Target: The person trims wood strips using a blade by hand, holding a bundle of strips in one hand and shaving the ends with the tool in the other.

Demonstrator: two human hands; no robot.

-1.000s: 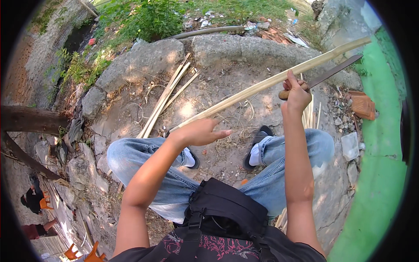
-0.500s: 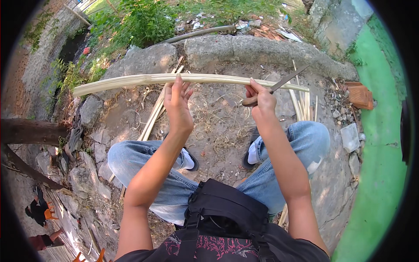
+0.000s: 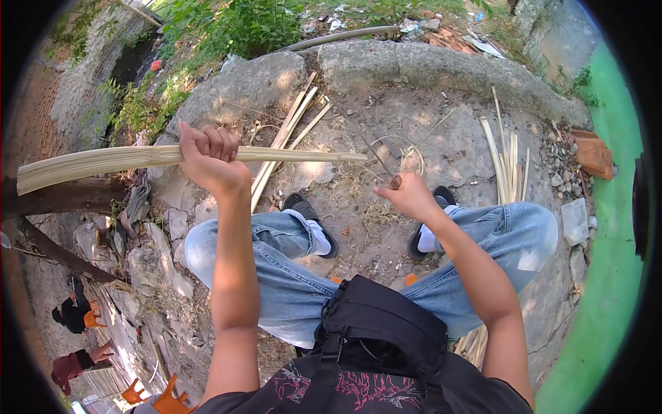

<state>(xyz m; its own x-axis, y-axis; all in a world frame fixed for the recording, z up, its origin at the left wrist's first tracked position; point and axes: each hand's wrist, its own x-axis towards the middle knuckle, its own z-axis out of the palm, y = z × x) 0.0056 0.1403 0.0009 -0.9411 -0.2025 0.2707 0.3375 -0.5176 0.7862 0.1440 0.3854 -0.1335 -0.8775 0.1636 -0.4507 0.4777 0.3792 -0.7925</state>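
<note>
My left hand is closed around a long pale bamboo strip and holds it level, its longer end reaching far left and its short end pointing right to the middle. My right hand grips the wooden handle of a thin-bladed knife, blade pointing away and up-left. The knife is apart from the strip. Below both hands are my knees in blue jeans and my dark sandals on the dirt.
Loose bamboo strips lie on the ground ahead, and a bundle of thin slivers lies at right. Large stones edge the dirt patch, with plants beyond. A green wall runs down the right. A black bag hangs at my chest.
The strip has swung and shifted far to the left in my left hand. My right hand has come off it, dropping lower with the knife.
</note>
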